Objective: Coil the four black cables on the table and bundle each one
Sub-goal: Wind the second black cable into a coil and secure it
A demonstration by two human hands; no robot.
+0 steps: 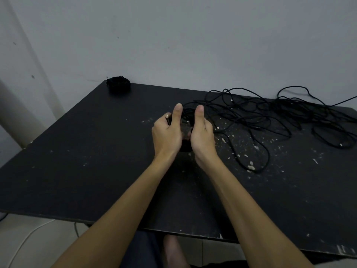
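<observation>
Both hands hold one black cable coil [186,130] above the middle of the black table [96,151]. My left hand [168,134] grips the coil's left side, thumb up, with a metal plug end [167,119] poking out by its fingers. On the coil's right side my right hand [201,136] grips it, thumb up too. Most of the coil is hidden between the palms. A finished black bundle [118,85] sits at the far left corner. Loose black cables [270,117] lie tangled over the right half of the table.
A grey wall [173,35] stands right behind the table. Pale chips and scratches speckle the tabletop around the hands and to the right. A white cord [25,240] runs on the floor at lower left. My knee [173,252] shows under the front edge.
</observation>
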